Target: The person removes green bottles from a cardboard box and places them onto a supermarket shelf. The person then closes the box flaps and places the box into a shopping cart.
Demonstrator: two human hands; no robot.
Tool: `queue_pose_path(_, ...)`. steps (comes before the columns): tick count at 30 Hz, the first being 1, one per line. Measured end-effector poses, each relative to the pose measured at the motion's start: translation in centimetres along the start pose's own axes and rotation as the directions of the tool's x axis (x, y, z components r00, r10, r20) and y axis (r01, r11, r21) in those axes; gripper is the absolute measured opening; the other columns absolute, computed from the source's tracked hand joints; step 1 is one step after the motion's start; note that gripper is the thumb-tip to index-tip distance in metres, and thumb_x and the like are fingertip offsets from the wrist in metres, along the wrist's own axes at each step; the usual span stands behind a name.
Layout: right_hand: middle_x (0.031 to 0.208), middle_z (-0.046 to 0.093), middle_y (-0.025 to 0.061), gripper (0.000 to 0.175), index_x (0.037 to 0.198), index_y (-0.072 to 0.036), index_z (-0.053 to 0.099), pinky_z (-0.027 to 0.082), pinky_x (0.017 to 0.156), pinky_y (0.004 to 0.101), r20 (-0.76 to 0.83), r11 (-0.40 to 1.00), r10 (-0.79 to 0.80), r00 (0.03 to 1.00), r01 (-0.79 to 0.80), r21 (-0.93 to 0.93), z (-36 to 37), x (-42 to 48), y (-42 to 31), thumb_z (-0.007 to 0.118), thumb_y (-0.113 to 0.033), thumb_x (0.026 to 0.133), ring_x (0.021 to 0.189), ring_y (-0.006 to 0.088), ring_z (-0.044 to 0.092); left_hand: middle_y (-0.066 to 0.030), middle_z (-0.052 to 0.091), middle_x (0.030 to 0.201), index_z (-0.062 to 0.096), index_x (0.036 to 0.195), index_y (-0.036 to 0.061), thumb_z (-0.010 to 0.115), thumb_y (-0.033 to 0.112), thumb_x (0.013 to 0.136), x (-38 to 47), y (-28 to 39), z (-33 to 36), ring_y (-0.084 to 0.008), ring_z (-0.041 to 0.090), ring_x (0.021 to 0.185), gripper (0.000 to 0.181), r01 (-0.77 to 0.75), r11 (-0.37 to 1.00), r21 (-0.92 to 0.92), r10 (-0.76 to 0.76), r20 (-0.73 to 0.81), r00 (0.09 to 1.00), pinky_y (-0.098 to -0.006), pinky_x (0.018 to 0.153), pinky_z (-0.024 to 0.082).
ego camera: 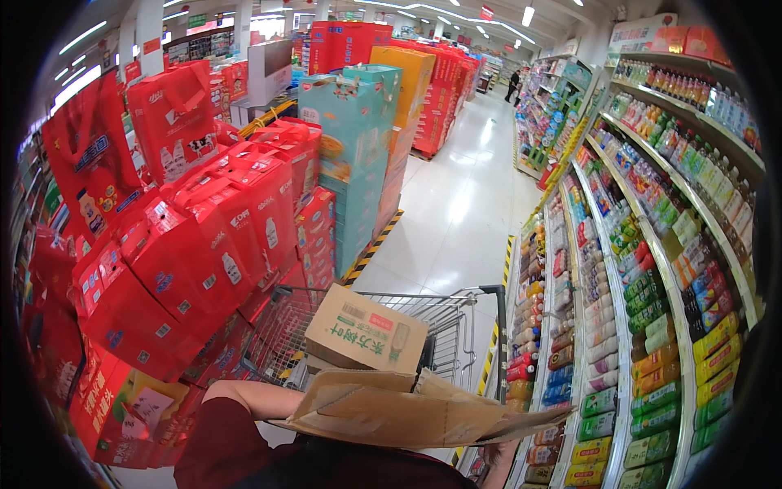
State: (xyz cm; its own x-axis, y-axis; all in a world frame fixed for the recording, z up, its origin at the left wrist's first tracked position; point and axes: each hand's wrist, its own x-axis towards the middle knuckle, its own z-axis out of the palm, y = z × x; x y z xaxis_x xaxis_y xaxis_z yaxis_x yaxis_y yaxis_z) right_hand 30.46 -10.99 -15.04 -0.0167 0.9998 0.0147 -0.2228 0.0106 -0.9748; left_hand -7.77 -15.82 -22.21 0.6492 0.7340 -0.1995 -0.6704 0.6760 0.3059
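An opened, partly flattened cardboard box (391,415) is against my body, above the near end of a shopping cart. My left forearm reaches behind it, and the left hand is out of view there. Below the box's right flap, my right hand (500,453) grips its edge; most of the fingers are hidden. In the wire shopping cart (455,348) lies a closed brown carton (366,333) printed with green writing and a bottle picture. Part of another carton (317,364) shows beneath it.
Red gift bags (208,244) of drinks are stacked at the left. Beyond them stand teal cartons (342,140). Drink shelves (641,257) line the right. A white tiled aisle (452,202) runs ahead between yellow-black floor strips, with a person (513,85) far off.
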Motion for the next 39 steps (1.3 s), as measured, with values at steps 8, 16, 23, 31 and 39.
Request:
queue_pose_path(8,0.132,0.059,0.0121,0.096,0.142,-0.004,0.043,0.052,0.099,0.0468,-0.19,0.915,-0.186,0.964,0.24,0.324,-1.6,-0.7,0.6,0.094,-0.034,0.068,0.118,0.0282,0.061,-0.0103,0.054,0.144,0.043,0.148,0.0007,0.056,0.06,0.097,0.8,6.2,1.5,-0.0202,0.05,0.132,0.08,-0.028,0.983,0.182,0.018,0.055,0.998,-0.0356,0.111,0.04)
queue_pose_path(16,0.137,0.055,0.0149,0.076,0.147,-0.003,0.036,0.053,0.099,0.0439,-0.381,0.897,-0.134,0.915,0.275,0.345,-1.6,-0.5,-1.1,0.078,-0.012,0.085,0.121,0.03,0.059,-0.0112,0.056,0.142,0.044,0.145,-0.0041,0.079,0.061,0.078,-1.7,13.2,6.9,-0.0147,0.051,0.126,0.099,-0.116,0.596,0.795,-0.112,0.225,0.968,-0.0324,0.106,0.044)
queue_pose_path(23,0.137,0.054,0.0153,0.075,0.148,-0.002,0.035,0.051,0.101,0.0427,-0.406,0.939,-0.13,0.905,0.244,0.244,-0.2,0.4,-1.5,0.075,-0.008,0.085,0.121,0.0295,0.058,-0.0083,0.07,0.117,0.061,0.131,-0.0027,0.077,0.028,0.09,-3.3,11.4,10.7,-0.0142,0.061,0.105,0.054,0.15,0.353,0.923,0.152,-0.215,0.965,-0.0297,0.086,0.053)
queue_pose_path(31,0.136,0.054,0.0125,0.058,0.143,-0.005,0.041,0.045,0.103,0.0424,-0.347,0.983,-0.174,0.921,0.184,-0.006,-1.9,0.6,-2.9,0.07,-0.021,0.094,0.123,0.0281,0.055,-0.0064,0.072,0.115,0.066,0.124,-0.0022,0.076,0.016,0.091,-3.7,7.9,9.6,-0.0118,0.061,0.106,0.039,-0.051,0.395,0.917,0.398,-0.12,0.909,-0.0306,0.096,0.049)
queue_pose_path(39,0.118,0.059,0.0052,0.025,0.12,-0.014,0.051,0.048,0.09,0.0343,-0.449,0.997,-0.078,0.89,0.068,-0.039,-1.3,1.4,-1.3,0.058,-0.031,0.103,0.107,0.0206,0.06,-0.0066,0.069,0.119,0.061,0.129,0.0005,0.075,0.005,0.087,-5.5,9.4,11.3,-0.0151,0.065,0.106,0.045,-0.625,0.354,0.695,0.906,-0.088,0.415,-0.0333,0.094,0.053)
